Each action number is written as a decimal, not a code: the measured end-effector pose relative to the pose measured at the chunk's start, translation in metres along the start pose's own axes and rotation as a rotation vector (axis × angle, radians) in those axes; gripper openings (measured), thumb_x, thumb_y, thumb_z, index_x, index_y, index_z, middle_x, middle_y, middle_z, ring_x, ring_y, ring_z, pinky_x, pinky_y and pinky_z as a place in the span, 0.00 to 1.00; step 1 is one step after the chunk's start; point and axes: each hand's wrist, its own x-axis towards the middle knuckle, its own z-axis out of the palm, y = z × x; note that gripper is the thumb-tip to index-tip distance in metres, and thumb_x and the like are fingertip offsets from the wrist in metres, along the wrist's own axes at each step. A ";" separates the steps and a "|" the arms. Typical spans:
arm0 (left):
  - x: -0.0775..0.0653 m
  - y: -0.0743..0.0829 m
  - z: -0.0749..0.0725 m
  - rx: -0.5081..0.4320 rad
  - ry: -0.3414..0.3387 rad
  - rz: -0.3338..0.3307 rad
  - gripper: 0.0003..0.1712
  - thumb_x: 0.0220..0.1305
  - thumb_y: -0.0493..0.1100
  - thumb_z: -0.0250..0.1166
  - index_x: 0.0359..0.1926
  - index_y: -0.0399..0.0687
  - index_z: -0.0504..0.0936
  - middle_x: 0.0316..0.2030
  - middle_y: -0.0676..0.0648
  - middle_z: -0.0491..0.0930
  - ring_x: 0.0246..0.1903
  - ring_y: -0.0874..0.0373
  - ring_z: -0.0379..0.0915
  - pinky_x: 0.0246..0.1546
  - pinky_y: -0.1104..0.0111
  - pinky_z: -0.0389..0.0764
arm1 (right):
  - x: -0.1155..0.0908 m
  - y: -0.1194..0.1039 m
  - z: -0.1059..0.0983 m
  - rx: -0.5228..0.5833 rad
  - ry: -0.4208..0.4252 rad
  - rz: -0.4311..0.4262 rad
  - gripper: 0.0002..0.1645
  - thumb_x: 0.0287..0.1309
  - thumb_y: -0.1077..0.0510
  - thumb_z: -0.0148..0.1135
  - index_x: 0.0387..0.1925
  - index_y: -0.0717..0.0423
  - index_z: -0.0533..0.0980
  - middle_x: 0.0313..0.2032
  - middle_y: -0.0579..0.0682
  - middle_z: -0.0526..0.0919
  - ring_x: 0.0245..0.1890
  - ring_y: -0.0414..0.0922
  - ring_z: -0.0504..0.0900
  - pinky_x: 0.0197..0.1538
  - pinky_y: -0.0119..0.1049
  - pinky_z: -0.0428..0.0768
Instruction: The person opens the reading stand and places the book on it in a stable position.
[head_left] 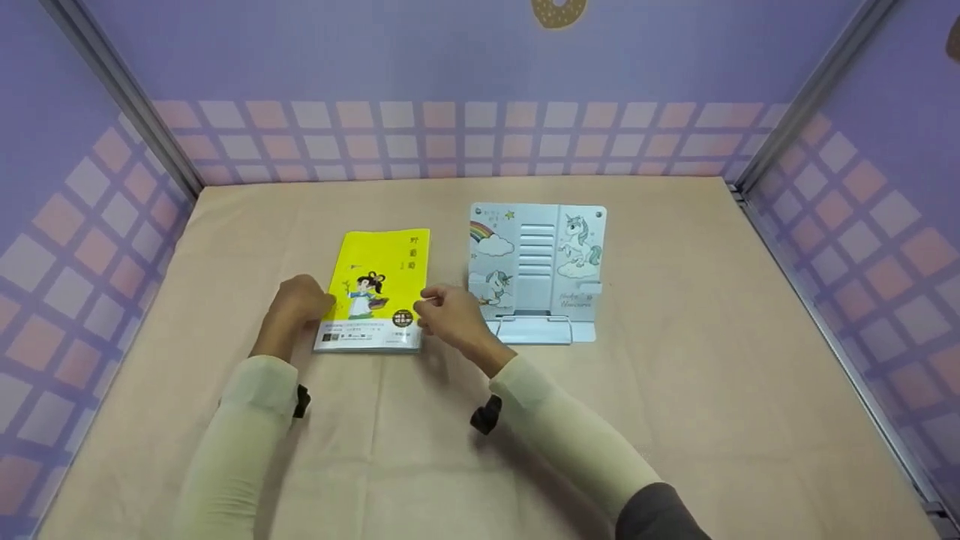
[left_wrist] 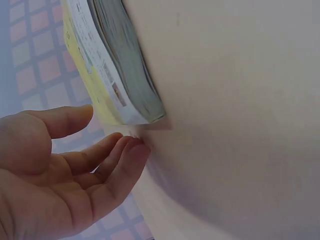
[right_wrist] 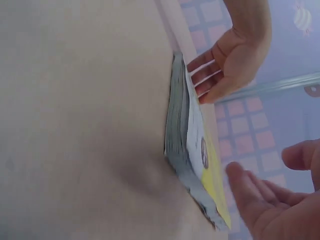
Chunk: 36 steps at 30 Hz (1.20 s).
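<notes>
A yellow book (head_left: pixel 379 270) with a drawn figure and a white band on its cover lies flat on the cloth. My left hand (head_left: pixel 300 298) is at its left edge, and the left wrist view shows that hand's thumb (left_wrist: pixel 75 120) apart from its loosely bent fingers, with nothing between them. On the book's other side is my right hand (head_left: pixel 454 316); in the right wrist view its fingers (right_wrist: pixel 250 197) stay slightly off the cover. To the right stands a pale blue book stand (head_left: pixel 536 281) with unicorn pictures, a slotted middle and a wire holder at its foot.
A light peach cloth (head_left: pixel 712 375) covers the table. Purple walls with a checked band (head_left: pixel 480 139) enclose the back and both sides. The book stand is close beside my right hand and forearm. Each wrist wears a black device (head_left: pixel 487 415).
</notes>
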 end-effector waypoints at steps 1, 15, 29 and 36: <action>0.000 0.000 0.000 -0.007 0.003 -0.003 0.18 0.68 0.39 0.54 0.51 0.27 0.75 0.28 0.44 0.69 0.23 0.57 0.67 0.22 0.71 0.69 | 0.000 -0.002 0.003 -0.017 -0.021 0.032 0.27 0.67 0.54 0.61 0.64 0.61 0.75 0.50 0.53 0.84 0.46 0.51 0.88 0.50 0.39 0.87; 0.000 -0.004 0.003 -0.042 0.009 -0.021 0.19 0.63 0.36 0.56 0.52 0.27 0.76 0.31 0.42 0.73 0.25 0.55 0.72 0.23 0.71 0.73 | 0.011 0.003 0.006 -0.106 -0.057 0.255 0.12 0.67 0.56 0.60 0.41 0.59 0.84 0.33 0.48 0.80 0.35 0.45 0.83 0.45 0.36 0.86; 0.004 0.001 -0.005 0.010 -0.087 -0.017 0.18 0.71 0.39 0.58 0.52 0.26 0.75 0.32 0.43 0.73 0.26 0.56 0.73 0.29 0.71 0.77 | 0.024 0.018 0.001 0.134 -0.054 0.323 0.12 0.70 0.57 0.59 0.44 0.61 0.83 0.35 0.51 0.84 0.31 0.44 0.82 0.37 0.34 0.86; 0.013 -0.010 -0.006 0.022 -0.142 0.006 0.13 0.72 0.40 0.59 0.45 0.30 0.77 0.25 0.49 0.70 0.22 0.60 0.68 0.25 0.73 0.72 | 0.025 0.022 0.003 0.182 0.002 0.253 0.07 0.66 0.60 0.61 0.31 0.57 0.80 0.31 0.50 0.81 0.31 0.44 0.80 0.37 0.34 0.84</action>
